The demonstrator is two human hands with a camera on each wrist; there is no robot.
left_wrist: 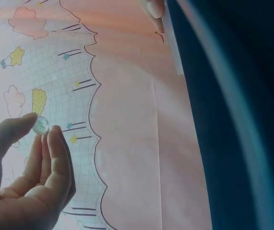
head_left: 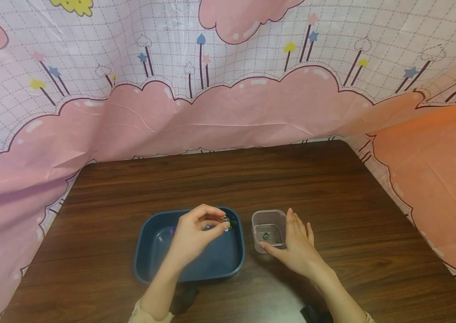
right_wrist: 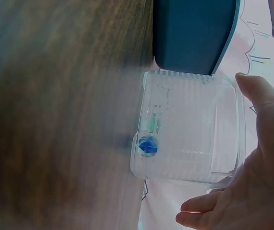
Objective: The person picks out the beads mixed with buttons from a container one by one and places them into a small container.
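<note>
My left hand (head_left: 195, 229) is raised over the right part of the dark blue tray (head_left: 139, 251). Between thumb and fingertips it pinches a clear glass marble (left_wrist: 41, 125) with a greenish streak inside. My right hand (head_left: 298, 251) lies along the right and near sides of a clear plastic box (head_left: 257, 220), its fingers fairly straight and the thumb at the near rim. In the right wrist view, the thumb tip is right at the box's rim and a marble with a blue core (right_wrist: 148, 146) sits at the bottom.
Small coloured spots, one of them pink (head_left: 172, 231), show inside the tray. Tray and box stand side by side on a dark wooden table (head_left: 228, 179), with a narrow gap between them. A patterned cloth (head_left: 212, 121) hangs behind the table's far edge and along its sides.
</note>
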